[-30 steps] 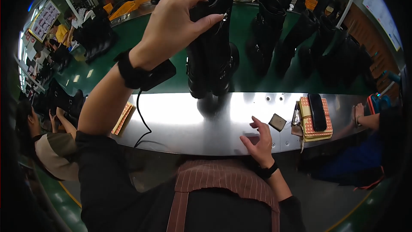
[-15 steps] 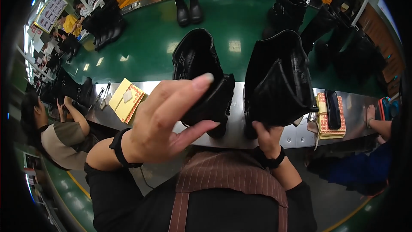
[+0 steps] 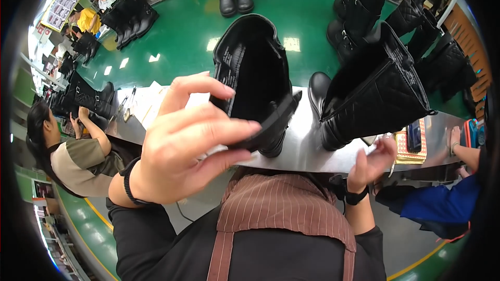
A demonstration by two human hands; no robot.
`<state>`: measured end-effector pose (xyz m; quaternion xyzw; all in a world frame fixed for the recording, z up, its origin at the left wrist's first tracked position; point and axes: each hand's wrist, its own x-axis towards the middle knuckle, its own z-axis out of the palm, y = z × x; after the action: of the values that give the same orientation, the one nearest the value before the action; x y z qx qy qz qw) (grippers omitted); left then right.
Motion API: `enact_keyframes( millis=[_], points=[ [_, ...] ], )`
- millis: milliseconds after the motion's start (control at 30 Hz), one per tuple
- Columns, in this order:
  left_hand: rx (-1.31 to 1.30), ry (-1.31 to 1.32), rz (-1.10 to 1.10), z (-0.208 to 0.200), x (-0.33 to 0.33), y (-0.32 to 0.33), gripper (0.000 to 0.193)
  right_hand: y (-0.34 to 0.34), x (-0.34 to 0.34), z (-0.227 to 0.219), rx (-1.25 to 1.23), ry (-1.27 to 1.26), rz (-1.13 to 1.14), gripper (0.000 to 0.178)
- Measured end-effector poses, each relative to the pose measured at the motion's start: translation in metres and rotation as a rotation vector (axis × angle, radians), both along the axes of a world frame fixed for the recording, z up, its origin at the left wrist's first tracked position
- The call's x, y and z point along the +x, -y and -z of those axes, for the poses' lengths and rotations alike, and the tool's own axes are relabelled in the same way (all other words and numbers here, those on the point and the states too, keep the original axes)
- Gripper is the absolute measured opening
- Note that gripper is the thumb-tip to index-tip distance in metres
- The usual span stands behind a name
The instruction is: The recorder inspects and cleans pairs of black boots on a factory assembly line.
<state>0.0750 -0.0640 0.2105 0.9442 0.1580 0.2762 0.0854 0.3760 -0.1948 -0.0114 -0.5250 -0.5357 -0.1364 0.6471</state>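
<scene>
Two tall black boots stand upright at the metal front edge of the bench, their tops facing me. My left hand (image 3: 182, 140) is at the left boot (image 3: 278, 119), its index finger and thumb closed on the near side of the shaft's upper edge. Pale print shows on the lining inside. Just to the right, the right boot (image 3: 377, 101) leans rightward with its quilted shaft toward me. Below that shaft, apart from it, is my right hand (image 3: 372, 164), slightly blurred, thumb and fingers apart. A small pale patch by its thumb is unclear.
The green bench top (image 3: 182, 47) carries more boots (image 3: 359, 13) at the right and a pair of boots (image 3: 237, 0) at the far side. Right of me lies a phone (image 3: 414, 138) on sticker sheets (image 3: 403, 148). A co-worker (image 3: 78, 151) sits at the left.
My right hand has let go of the right boot and moved right. My left fingers have closed on the left boot's edge. The right boot leans more to the right.
</scene>
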Motion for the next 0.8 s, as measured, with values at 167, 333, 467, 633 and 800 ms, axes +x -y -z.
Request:
enact_keyframes(
  millis=[167, 333, 467, 633, 800],
  points=[
    [0.044, -0.058, 0.133, 0.001, -0.006, 0.021, 0.021, 0.016, -0.030, -0.044, -0.333, -0.141, -0.675, 0.030],
    [0.069, -0.006, 0.204, 0.010, -0.015, 0.034, 0.026, -0.018, -0.050, -0.061, -0.506, -0.058, -0.806, 0.048],
    [0.069, -0.029, 0.253, 0.012, -0.027, 0.035, 0.027, -0.036, -0.059, -0.065, -0.510, 0.137, -0.647, 0.044],
    [0.048, -0.024, 0.298, 0.016, -0.031, 0.035, 0.027, -0.042, -0.066, -0.066, -0.579, 0.116, -0.416, 0.061],
    [0.153, -0.002, 0.329, 0.006, -0.020, 0.021, 0.023, -0.049, -0.068, -0.061, -0.536, 0.069, -0.536, 0.069]
  ],
)
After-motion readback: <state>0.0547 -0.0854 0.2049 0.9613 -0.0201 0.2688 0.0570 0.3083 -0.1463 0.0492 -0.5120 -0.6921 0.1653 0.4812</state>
